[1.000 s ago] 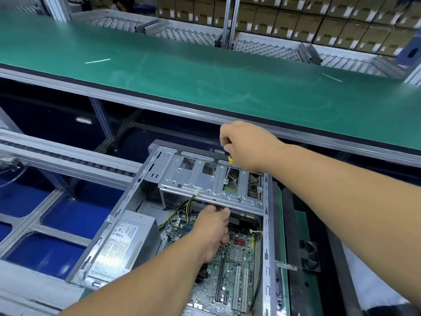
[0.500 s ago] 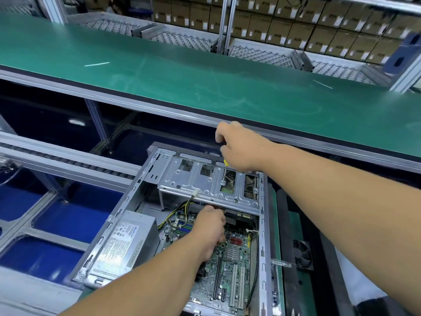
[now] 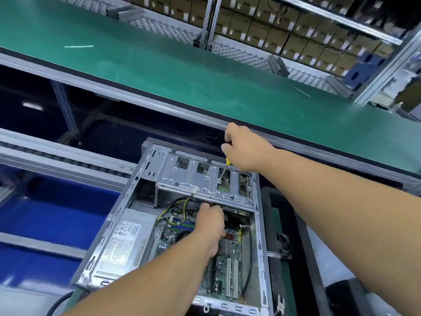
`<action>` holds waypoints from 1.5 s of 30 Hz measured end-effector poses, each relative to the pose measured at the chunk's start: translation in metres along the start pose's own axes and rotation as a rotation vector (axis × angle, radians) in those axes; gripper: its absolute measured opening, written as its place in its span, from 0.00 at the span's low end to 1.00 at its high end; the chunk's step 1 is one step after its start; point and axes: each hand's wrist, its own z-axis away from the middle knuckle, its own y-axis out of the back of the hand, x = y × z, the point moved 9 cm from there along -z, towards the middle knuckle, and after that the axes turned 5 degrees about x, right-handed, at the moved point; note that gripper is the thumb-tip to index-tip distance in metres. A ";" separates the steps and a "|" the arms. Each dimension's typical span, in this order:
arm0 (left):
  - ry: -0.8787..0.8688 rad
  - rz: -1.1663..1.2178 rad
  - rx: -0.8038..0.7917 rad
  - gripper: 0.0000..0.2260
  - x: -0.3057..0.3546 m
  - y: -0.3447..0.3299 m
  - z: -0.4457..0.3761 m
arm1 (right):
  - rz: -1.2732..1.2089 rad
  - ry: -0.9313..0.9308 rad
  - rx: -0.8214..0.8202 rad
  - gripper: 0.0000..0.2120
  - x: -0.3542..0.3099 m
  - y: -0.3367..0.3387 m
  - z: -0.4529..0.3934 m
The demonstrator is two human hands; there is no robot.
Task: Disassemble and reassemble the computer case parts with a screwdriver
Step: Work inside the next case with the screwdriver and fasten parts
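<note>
An open grey computer case [image 3: 118, 226] lies on its side below me, showing the motherboard [image 3: 227, 270] and the power supply [image 3: 123, 242]. My right hand [image 3: 243, 149] grips a screwdriver [image 3: 224, 171] with a yellow collar; its tip stands on the silver drive cage [image 3: 189, 179] near the cage's right end. My left hand [image 3: 210, 224] reaches under the front edge of that cage, fingers curled around something there that I cannot make out.
A green conveyor belt [image 3: 205, 71] runs across behind the case, with its metal rail close to my right hand. Cardboard boxes [image 3: 284, 30] fill shelves at the back. Blue bins [image 3: 52, 215] sit to the left. A small black fan [image 3: 283, 244] lies right of the case.
My right hand has tilted with the screwdriver, whose tip stays on the same spot of the drive cage. My left hand stays under the cage. The view has shifted slightly.
</note>
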 end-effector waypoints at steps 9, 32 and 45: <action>-0.009 0.010 -0.009 0.08 0.002 0.003 0.001 | 0.018 0.027 -0.019 0.06 -0.014 0.002 0.007; -0.127 -0.291 0.036 0.05 0.014 0.010 0.007 | 0.084 0.033 0.065 0.11 0.002 0.006 0.013; -0.003 -0.128 0.079 0.15 0.008 0.011 0.007 | -0.034 -0.053 0.033 0.06 -0.003 0.005 0.017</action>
